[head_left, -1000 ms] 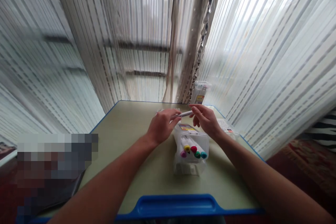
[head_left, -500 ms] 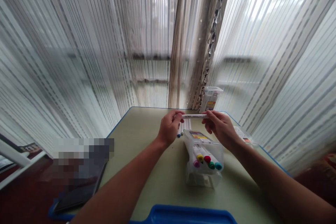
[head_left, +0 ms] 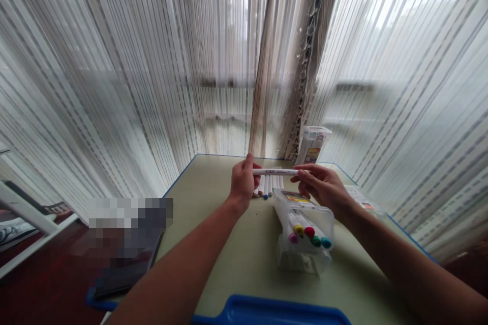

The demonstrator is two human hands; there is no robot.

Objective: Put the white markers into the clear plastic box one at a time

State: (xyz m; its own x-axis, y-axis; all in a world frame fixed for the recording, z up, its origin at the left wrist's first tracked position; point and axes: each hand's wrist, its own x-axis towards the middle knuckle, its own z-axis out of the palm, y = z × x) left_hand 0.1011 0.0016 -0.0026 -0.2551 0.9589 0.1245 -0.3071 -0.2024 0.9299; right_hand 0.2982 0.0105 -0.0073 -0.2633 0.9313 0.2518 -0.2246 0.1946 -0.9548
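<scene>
A white marker [head_left: 276,172] with small dark print is held level between my two hands, above the table. My left hand [head_left: 242,183] is closed around its left end, thumb pointing up. The fingers of my right hand [head_left: 324,186] pinch the right end. Behind and just below the marker, several white markers [head_left: 270,186] lie side by side on the table. Closer to me is a clear plastic case [head_left: 280,213], its open end facing me. Inside it, several markers with yellow, red, pink, green and teal caps [head_left: 309,232] show.
Another clear case [head_left: 313,146] stands upright at the table's far edge. A flat clear piece with a label [head_left: 364,199] lies right of my right hand. A blue tray-like edge [head_left: 282,311] runs along the front. A dark flat object [head_left: 125,277], partly blurred out, lies left.
My left thumb has lifted off the marker and now points up. The marker remains between both hands. The view has shifted slightly, showing more of the markers on the table.
</scene>
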